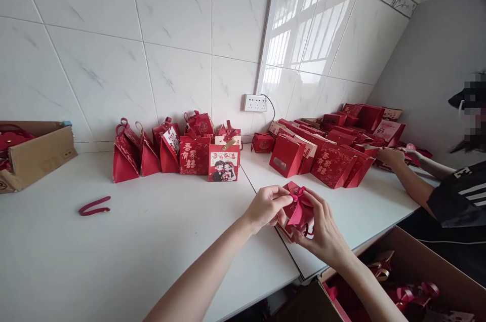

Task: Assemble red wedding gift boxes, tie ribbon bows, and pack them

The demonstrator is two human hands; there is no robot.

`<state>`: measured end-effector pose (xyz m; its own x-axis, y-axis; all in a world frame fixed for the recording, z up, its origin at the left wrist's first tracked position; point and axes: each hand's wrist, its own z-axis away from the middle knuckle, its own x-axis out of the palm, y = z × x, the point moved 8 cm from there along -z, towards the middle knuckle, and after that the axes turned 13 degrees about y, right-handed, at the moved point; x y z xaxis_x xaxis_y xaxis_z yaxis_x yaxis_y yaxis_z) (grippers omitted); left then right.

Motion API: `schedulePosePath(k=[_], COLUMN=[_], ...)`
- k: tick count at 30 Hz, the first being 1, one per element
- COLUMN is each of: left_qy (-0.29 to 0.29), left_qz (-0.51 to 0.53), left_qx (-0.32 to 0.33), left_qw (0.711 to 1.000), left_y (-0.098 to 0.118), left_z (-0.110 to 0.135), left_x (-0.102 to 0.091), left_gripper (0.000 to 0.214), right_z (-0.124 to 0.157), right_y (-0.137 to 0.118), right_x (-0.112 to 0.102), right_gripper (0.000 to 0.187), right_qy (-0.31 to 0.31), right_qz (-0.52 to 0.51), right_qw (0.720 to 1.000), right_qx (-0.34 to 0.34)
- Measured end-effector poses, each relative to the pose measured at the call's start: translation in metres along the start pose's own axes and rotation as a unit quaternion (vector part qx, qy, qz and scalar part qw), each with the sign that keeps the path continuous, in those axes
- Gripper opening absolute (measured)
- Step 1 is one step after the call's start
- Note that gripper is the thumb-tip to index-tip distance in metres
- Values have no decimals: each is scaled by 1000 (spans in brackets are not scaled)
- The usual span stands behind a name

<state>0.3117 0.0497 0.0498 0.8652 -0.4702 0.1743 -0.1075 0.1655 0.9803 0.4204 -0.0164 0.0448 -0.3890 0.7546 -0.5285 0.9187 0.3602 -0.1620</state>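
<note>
A small red gift box (294,208) with a pink ribbon bow (298,195) on top sits between my hands over the white table (152,241), near its front edge. My left hand (268,205) pinches the ribbon at the box's left side, fingers closed. My right hand (321,226) wraps round the box's right side, fingertips on the bow. The lower part of the box is hidden by my fingers.
Finished red boxes (193,152) stand in a row by the tiled wall; a larger heap (330,150) lies right. A loose red handle strap (94,206) lies left. Cardboard boxes sit at far left (36,155) and below right (417,271). Another person's hand (391,157) reaches into the heap.
</note>
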Motion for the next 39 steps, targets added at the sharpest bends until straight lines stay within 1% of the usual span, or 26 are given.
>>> schedulePosePath(k=[6,12,15,18,21,25,28,31,34,36,39], left_qy=[24,32,24,4,13,67,107,125,116,107,114], left_qz=[58,90,87,53,-18,-116,-151,-154,-135,-125,-128], left_qx=[-14,-51,-60,-49,-22,40,74,74,44,31,43], left_qw=[998,994,994,997,999,990,980,977,983,986,984], left_y=[-1,-7,-8,-8,-9,-4,2,3,-4,-9,-10], left_z=[-8,-13,-13,-14,-18,-20,-17,-16,-18,-20,-20], left_x=[4,9,13,15,10,-5,-14,-20,-22,-23,-25], left_gripper=[14,20,25,17,8,7,10,8,4,7,9], right_z=[1,3,3,4,6,7,5,3,1,0,0], right_y=[5,7,8,9,12,15,14,12,12,13,13], right_x=[-3,-4,-3,-3,-1,1,2,2,3,3,2], right_gripper=[71,69,68,68,68,65,64,66,67,68,68], right_qy=[-1,-6,-6,-6,-14,-22,-27,-33,-40,-45,-45], right_qz=[-17,-20,-21,-24,-28,-27,-29,-33,-31,-31,-35], right_qw=[1000,1000,1000,1000,999,999,999,998,998,997,997], right_qx=[4,11,11,12,25,37,38,41,43,48,51])
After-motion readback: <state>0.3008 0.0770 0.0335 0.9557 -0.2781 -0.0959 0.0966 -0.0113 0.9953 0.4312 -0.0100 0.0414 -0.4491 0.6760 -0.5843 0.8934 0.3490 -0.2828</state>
